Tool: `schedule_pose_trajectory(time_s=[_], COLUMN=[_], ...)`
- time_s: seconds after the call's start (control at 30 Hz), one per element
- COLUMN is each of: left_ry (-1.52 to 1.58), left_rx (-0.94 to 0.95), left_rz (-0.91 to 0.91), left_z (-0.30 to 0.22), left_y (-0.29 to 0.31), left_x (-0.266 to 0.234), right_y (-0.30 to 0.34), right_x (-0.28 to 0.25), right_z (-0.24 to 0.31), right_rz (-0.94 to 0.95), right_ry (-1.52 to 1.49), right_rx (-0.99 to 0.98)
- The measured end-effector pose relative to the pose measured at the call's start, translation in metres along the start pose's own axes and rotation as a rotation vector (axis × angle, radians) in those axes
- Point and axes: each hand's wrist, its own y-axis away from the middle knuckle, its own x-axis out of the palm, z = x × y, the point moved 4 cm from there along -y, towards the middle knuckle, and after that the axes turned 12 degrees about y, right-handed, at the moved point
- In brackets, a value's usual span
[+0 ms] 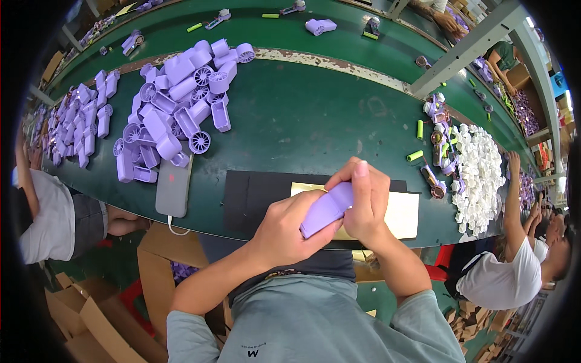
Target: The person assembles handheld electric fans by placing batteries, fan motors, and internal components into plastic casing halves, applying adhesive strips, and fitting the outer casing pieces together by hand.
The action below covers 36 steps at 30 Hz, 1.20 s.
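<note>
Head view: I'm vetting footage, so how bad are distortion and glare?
In the head view, the green table bows along its edges; also in the head view, the gold sheet shines pale, while the purple casing looks fairly sharp.

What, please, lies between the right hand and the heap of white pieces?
From the right hand, the head view shows a yellow sheet, green tabletop and copper-ringed assemblies.

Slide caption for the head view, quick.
Left hand and right hand grip a lilac plastic housing; more housings lie heaped at left.
</note>
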Motion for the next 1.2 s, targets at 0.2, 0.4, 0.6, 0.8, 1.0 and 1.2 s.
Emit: schedule_pose_trajectory(time_s=[0.2, 0.4, 0.6, 0.8, 1.0, 1.2], left_ry=[0.889, 1.142, 0.13, -0.145, -0.129, 0.087], left_rx=[-0.987, -1.177, -0.194, 0.168, 0.226, 0.056], left_rz=[0.242, 0.287, 0.113, 0.067, 0.077, 0.017], left_z=[0.036, 0.031, -0.003, -0.003, -0.004, 0.004], left_y=[0.011, 0.023, 0.012, 0.013, 0.013, 0.009], left_x=[-0.011, -0.001, -0.001, 0.005, 0.002, -0.001], right_y=[-0.006, 0.018, 0.019, 0.024, 0.022, 0.021], right_x=[-0.022, -0.008, -0.013, -0.01, -0.011, -0.014], right_z=[0.005, 0.011, 0.008, 0.003, 0.006, -0.001], right_rz=[0.119, -0.007, -0.133, -0.179, -0.137, -0.233], right_ry=[0.12, 0.018, -0.034, -0.077, -0.09, -0.172], right_rx=[-0.096, -0.531, -0.336, -0.276, -0.307, -0.364])
